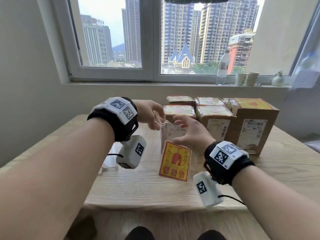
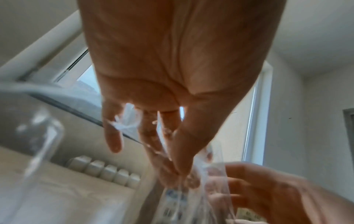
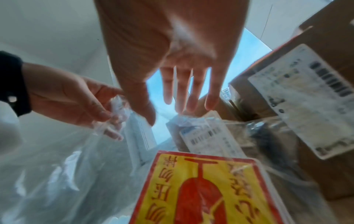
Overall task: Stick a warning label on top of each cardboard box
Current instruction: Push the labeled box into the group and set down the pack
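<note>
My left hand [image 1: 155, 124] pinches the top edge of a clear plastic bag [image 1: 170, 134] and holds it up above the wooden table [image 1: 138, 187]. A stack of yellow-and-red warning labels [image 1: 174, 161] sits in the bag's bottom. In the left wrist view, the left hand [image 2: 172, 163] grips crumpled film [image 2: 216, 181]. My right hand [image 1: 186, 129] is spread open at the bag's mouth, its fingers straight [image 3: 184, 97] and close to the film's edge. Several cardboard boxes stand behind, among them a tall one [image 1: 254, 129] and a lower one [image 1: 216, 125], with yellow labels on top.
A water bottle [image 1: 222, 70], two cups [image 1: 246, 78] and a small vase [image 1: 277, 79] stand on the windowsill. Pale, translucent sheets [image 1: 109, 161] lie on the table's left side. The near table edge [image 1: 155, 207] runs just above my knees.
</note>
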A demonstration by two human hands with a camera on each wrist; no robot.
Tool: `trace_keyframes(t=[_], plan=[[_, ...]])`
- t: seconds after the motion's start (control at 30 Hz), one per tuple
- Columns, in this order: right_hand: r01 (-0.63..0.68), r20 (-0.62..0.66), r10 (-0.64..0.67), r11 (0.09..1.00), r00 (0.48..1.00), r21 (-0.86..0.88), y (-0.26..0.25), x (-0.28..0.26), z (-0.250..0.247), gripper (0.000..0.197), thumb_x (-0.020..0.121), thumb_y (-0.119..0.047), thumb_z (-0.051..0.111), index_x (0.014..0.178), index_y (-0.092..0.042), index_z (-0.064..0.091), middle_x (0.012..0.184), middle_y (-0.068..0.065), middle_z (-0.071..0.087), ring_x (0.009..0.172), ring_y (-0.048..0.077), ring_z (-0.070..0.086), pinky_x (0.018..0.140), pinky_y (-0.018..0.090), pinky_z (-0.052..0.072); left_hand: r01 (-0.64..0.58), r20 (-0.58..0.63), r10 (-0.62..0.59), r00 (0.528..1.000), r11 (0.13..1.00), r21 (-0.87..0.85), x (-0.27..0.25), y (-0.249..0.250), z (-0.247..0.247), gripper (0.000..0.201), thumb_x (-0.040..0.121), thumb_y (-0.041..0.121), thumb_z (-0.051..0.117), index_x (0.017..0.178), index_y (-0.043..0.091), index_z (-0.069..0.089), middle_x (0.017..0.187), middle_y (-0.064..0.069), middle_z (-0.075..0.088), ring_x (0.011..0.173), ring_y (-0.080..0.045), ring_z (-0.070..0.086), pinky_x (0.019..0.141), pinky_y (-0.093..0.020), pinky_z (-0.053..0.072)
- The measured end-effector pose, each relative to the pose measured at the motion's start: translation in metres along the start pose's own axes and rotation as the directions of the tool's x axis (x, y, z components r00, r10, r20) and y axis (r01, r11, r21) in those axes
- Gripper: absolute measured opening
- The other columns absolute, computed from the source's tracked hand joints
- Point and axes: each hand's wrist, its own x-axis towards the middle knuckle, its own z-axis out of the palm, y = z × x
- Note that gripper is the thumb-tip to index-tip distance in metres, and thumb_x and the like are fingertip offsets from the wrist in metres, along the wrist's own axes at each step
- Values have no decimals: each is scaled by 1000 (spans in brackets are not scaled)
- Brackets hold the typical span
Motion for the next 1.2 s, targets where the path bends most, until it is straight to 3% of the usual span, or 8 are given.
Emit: trace_keyframes(t=[0.1, 0.23, 0.4, 0.6, 0.73, 0.83, 0.93, 1.2], plan=[[-38, 184, 19, 994, 983, 100, -12, 4, -4, 33, 77, -16, 78, 108, -19, 66, 101, -5, 69, 92, 12, 66, 82, 31, 57, -97, -83, 90, 992, 992, -84, -8, 10, -10, 37, 81, -6, 66, 96, 27, 59, 95, -2, 66, 92, -17, 61, 91, -36, 50], [-72, 75, 63, 990, 995, 125, -8, 3, -13, 15, 91, -15, 62, 77, -16, 62, 81, -1, 65, 70, 11, 61, 57, 17, 46, -95, -245, 38, 969, 970, -226, -17, -9, -21, 73, 72, 20, 82, 135, 25, 45, 117, -3, 61, 105, -17, 60, 80, -26, 51], [-201, -46, 248, 867, 968, 457, 1, 9, -23, 8, 95, -16, 57, 88, -12, 57, 96, 11, 72, 83, 23, 68, 77, 38, 57, 40, -116, -113, 987, 864, -502, -27, -45, -11, 136, 24, 60, 89, 144, 29, 32, 124, 0, 63, 111, -16, 61, 97, -43, 46], [-139, -123, 258, 798, 958, 586, -17, 17, -32, 8, 92, -15, 61, 92, -7, 60, 100, 19, 72, 86, 31, 69, 87, 49, 56, -31, -200, -121, 972, 781, -624, -18, -28, 12, 55, 78, 6, 75, 125, 5, 45, 96, -11, 68, 81, -18, 70, 78, -33, 58], [-47, -234, 242, 783, 941, 620, -31, 15, -37, 26, 88, -20, 68, 103, -9, 50, 98, 16, 70, 75, 22, 70, 59, 32, 59, -193, -379, -120, 918, 699, -689, -16, -22, 5, 31, 82, -5, 68, 94, 10, 44, 90, -17, 69, 71, -25, 70, 67, -37, 60], [34, -305, 200, 786, 931, 618, -38, 11, -39, 70, 76, -31, 79, 129, -19, 35, 100, 8, 66, 75, 17, 70, 59, 22, 55, -282, -509, -164, 845, 671, -686, -17, -27, -5, 21, 88, -5, 61, 78, 11, 52, 82, -12, 68, 67, -22, 65, 67, -37, 57], [160, -268, -9, 822, 963, 547, -46, 12, -31, 112, 65, -29, 84, 146, -48, 10, 114, 12, 66, 88, 22, 73, 78, 42, 59, -325, -559, -233, 796, 615, -719, -19, -34, -15, 20, 90, -5, 57, 81, 10, 68, 77, -9, 66, 56, -13, 62, 49, -23, 55], [121, 60, -170, 869, 984, 481, -84, 39, -21, 98, 75, 13, 69, 148, -38, 29, 79, 5, 65, 68, 11, 66, 73, 32, 61, -278, -457, -261, 850, 516, -810, -29, -66, -36, 22, 86, -1, 63, 107, 3, 66, 88, -11, 68, 69, -16, 66, 62, -22, 58]])
